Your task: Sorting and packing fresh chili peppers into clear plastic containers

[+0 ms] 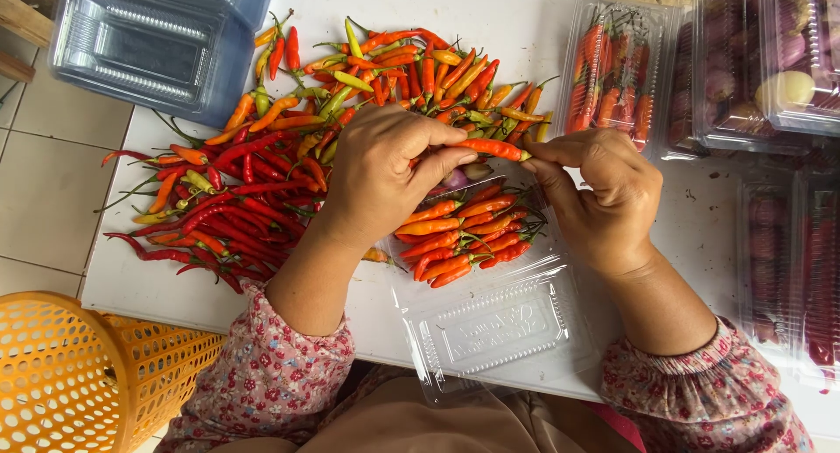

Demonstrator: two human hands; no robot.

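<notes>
My left hand (385, 177) grips the body of an orange chili (490, 147). My right hand (604, 195) pinches that chili's green stem end. Both hands hover just above an open clear plastic clamshell tray (499, 331) that holds several orange and red chilies (459, 234). A big loose pile of red, orange and green chilies (262, 156) lies on the white table (525, 24) to the left and behind my hands.
A stack of empty clear trays (149, 42) sits at the back left. A closed tray of chilies (612, 77) and several closed trays of purple produce (761, 59) stand on the right. An orange plastic basket (79, 383) stands on the floor at lower left.
</notes>
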